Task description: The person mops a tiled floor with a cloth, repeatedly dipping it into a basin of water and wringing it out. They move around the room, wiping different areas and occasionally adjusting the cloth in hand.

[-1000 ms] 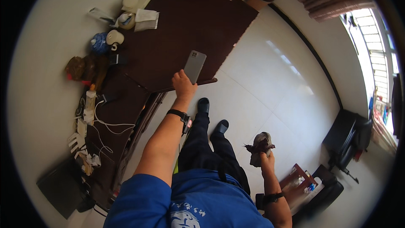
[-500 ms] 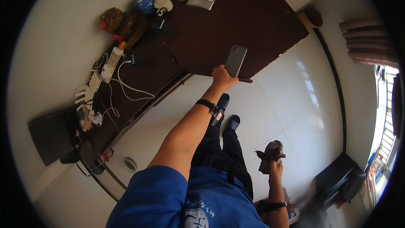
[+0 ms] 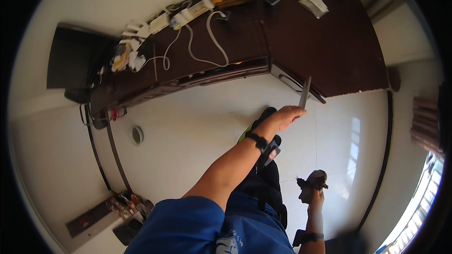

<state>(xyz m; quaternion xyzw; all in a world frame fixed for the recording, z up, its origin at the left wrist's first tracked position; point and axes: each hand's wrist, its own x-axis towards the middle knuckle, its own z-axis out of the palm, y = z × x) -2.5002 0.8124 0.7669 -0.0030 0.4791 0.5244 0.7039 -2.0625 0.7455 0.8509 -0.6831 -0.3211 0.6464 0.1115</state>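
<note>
Gripping an edge-on phone (image 3: 305,93), the left hand (image 3: 288,118) is outstretched; the right hand (image 3: 317,199), lower, clutches a crumpled bundle (image 3: 312,183).

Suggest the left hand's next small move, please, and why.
Perhaps the left hand should lay the phone on the brown desk: it is near the desk's edge, bare surface lies beyond, and the right hand holds a crumpled bundle.

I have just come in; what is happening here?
A person stands at a dark desk. The left hand holds a phone, seen almost edge-on, near the desk's edge. The right hand grips a crumpled grey-brown bundle, perhaps cloth, away from the desk. White cables lie on the desk.
</note>
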